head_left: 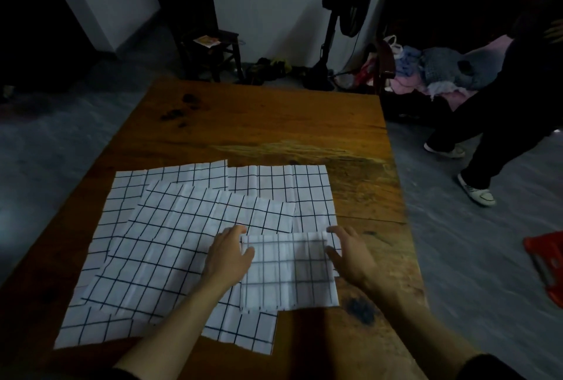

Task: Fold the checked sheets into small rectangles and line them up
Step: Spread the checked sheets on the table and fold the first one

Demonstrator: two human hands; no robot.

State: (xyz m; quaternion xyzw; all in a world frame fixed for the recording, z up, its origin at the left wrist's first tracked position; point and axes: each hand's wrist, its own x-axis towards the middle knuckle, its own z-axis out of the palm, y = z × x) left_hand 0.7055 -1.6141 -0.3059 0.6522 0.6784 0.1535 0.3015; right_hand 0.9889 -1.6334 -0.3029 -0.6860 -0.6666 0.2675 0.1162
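The left hand (229, 253) and right hand (350, 253) flanked the small folded white black-checked cloth rectangle (289, 271), fingers straight, touching its side edges and gripping nothing. It lay squarely between them, equally near both, its longer side running hand to hand. Left of the rectangle, unfolded checked sheets (158, 245) overlapped on the brown wooden surface (274, 123).

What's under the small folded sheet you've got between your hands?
The folded sheet lies on unfolded checked sheets, overlapping their right edges, with its right part over the bare table. The left hand and right hand flank it. Anything beneath it is covered.
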